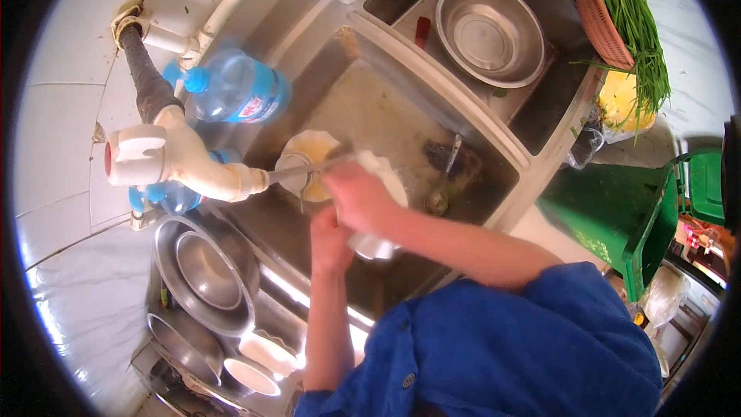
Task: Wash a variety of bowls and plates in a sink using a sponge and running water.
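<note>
Both my hands are together over the left sink basin [363, 100], under the running tap [251, 183]. My left hand [332, 241] is closed at the near edge of a white bowl [386, 175], which is partly hidden by my right arm. My right hand [361, 198] lies across the bowl with its fingers curled; what they hold, if anything, is hidden. Water runs from the tap toward my knuckles. Just left of my hands, a white dish with a yellowish inside [312, 145] sits in the basin. A metal spoon [438, 197] lies to the right, beside dark scraps.
A steel bowl [490, 35] stands in the right basin. Blue-labelled plastic bottles [239, 86] stand behind the tap. Steel basins [204, 270] and white bowls [251, 376] are at lower left. A green bin [610, 205] and a pink basket of green stalks [604, 23] are right.
</note>
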Tool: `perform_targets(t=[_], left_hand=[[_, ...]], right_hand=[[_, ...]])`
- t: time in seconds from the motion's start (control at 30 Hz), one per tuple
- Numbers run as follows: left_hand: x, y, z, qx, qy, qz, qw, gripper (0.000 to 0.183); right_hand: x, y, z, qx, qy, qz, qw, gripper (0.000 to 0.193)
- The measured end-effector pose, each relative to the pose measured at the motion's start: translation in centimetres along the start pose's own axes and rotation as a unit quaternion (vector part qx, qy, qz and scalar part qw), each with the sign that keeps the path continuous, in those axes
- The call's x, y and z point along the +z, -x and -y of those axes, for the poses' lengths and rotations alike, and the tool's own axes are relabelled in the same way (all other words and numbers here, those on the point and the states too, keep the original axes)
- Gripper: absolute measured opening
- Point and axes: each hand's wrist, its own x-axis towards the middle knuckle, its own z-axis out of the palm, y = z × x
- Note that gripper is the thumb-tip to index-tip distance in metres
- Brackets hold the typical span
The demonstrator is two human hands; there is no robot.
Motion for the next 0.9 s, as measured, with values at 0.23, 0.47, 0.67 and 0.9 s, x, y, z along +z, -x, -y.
perform_targets(t=[0.23, 0.47, 0.67, 0.9], left_hand=[[1.3, 2.3, -2.3, -0.018, -0.014, 0.020, 1.000, 0.032], [-0.6, 4.1, -1.3, -0.016, -0.011, 0.029, 0.999, 0.035], [-0.7, -0.4, -2.3, -0.052, 0.163, 0.049, 0.984, 0.049], [4.8, -4.1, -6.5, 0.002, 0.135, -0.057, 0.989, 0.042]], right_hand=[[1.9, -3.4, -13.5, 0.129, 0.007, 0.122, 0.984, 0.030], [-0.7, 1.1, -13.6, 0.379, -0.341, 0.027, 0.860, 0.039], [-3.8, -5.5, -8.0, 0.121, 0.012, 0.118, 0.986, 0.038], [-4.5, -3.8, -12.9, 0.327, -0.388, -0.037, 0.861, 0.027]])
